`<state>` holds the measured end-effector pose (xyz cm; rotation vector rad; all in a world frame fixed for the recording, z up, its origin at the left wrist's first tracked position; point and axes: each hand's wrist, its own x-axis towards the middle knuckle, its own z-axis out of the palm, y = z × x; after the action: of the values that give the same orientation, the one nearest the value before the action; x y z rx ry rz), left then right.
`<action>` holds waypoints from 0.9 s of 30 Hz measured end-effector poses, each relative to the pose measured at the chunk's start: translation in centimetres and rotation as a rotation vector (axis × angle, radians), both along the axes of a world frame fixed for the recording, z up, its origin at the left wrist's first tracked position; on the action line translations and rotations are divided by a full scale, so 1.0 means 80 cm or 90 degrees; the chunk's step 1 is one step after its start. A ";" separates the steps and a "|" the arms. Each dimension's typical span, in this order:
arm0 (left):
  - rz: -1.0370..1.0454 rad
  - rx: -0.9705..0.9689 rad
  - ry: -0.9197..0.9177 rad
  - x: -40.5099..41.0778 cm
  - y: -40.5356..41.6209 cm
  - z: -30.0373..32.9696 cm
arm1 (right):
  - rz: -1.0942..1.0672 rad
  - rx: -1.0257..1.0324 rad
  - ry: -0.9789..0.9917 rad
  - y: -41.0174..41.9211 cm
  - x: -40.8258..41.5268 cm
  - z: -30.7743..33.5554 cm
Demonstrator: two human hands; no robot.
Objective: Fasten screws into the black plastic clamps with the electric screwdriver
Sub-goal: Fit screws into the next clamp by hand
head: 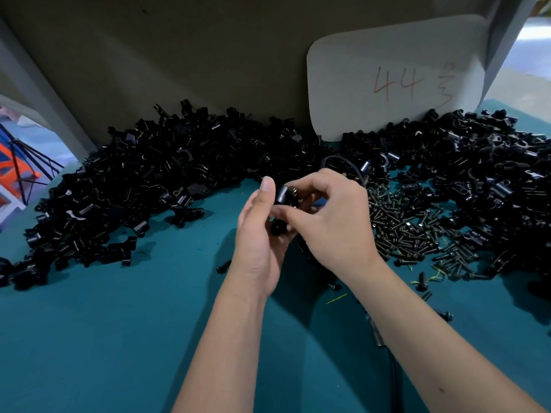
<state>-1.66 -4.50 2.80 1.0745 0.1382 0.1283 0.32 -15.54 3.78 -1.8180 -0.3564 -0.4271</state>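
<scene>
Both bare forearms reaching forward, hands meeting mid-frame. Left hand (262, 231) cupping palm-inward, thumb standing upright. Right hand (331, 216) arching over from the right, fingers (310, 186) curling in a pinch.

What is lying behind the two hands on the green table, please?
Behind the hands, left and right, a pile of black clamps runs along the grey board, with a white card leaning there. The hands cover part of the clamp they hold.
</scene>
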 end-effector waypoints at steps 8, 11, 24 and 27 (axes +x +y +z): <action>-0.041 -0.121 0.117 0.001 0.010 -0.003 | 0.065 -0.135 0.011 -0.002 0.000 0.015; -0.140 -0.335 0.098 0.003 0.022 -0.002 | -0.095 -0.211 -0.026 -0.020 0.012 0.013; -0.120 -0.223 0.147 0.007 0.026 -0.011 | -0.071 -0.132 0.292 -0.069 0.037 0.004; -0.022 -0.045 0.121 0.011 0.022 -0.014 | -0.012 0.193 0.313 -0.079 0.041 0.020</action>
<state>-0.76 -2.75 1.68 1.0173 0.2924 -0.0100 3.56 -21.87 5.35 -1.5643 0.0648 -0.0322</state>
